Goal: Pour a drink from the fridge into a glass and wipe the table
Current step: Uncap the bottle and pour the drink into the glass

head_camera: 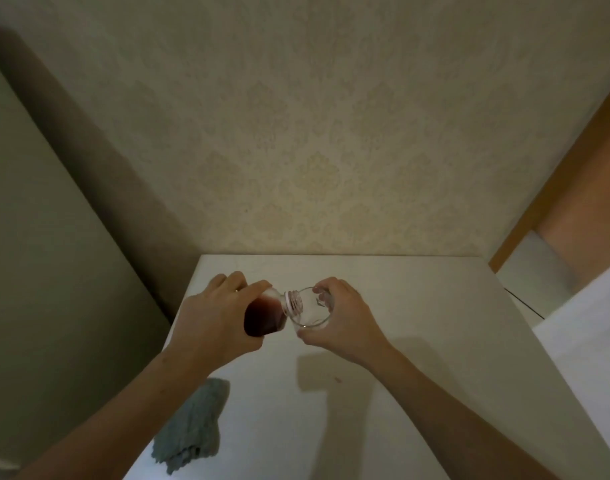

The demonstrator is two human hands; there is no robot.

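Note:
My left hand (217,311) grips a small clear bottle (267,317) of dark red drink, tilted to the right. Its uncapped neck rests over the rim of a clear glass (314,311). My right hand (343,318) holds that glass from the right side, above the white table (417,341). The glass looks empty; no stream of liquid is visible. A crumpled grey-green cloth (189,431) lies on the table's near left part, under my left forearm.
A patterned beige wall stands behind the table. A dark-shadowed wall or cabinet side runs along the left. An orange-brown door frame (553,188) and white surfaces (591,358) are at the right. A small speck (338,378) lies on the table.

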